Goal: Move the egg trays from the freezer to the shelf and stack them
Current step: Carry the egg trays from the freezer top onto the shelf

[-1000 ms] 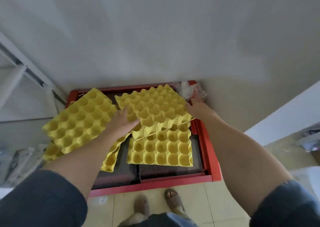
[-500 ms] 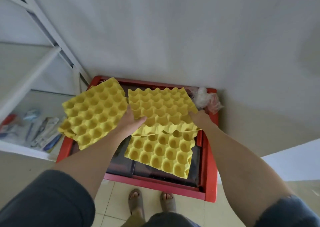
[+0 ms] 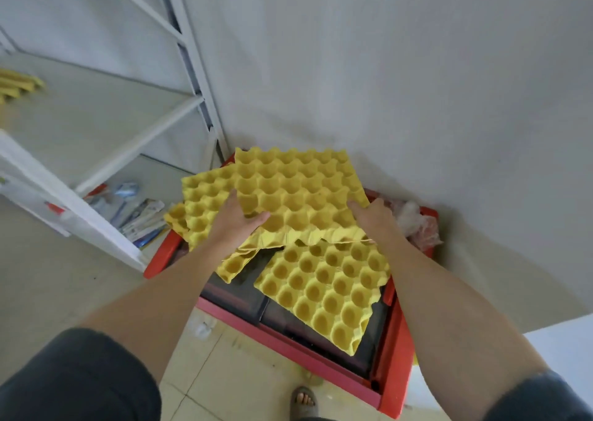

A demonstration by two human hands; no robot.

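Yellow moulded-pulp egg tray (image 3: 298, 193), rows of round cups, near edge ragged: lifted above red-rimmed chest freezer (image 3: 393, 385), left hand (image 3: 234, 225) and right hand (image 3: 373, 220) gripping its near corners. Second similar tray (image 3: 324, 289) lies below on the freezer lid.

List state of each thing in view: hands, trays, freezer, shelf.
Left hand: gripping held tray's left edge.
Right hand: gripping held tray's right edge.
Held tray: lifted, tilted, above freezer.
Right tray: lying on freezer lid.
Left trays: overlapping, partly under the held tray.
Freezer: lid closed.
Shelf: yellow trays at its far left.
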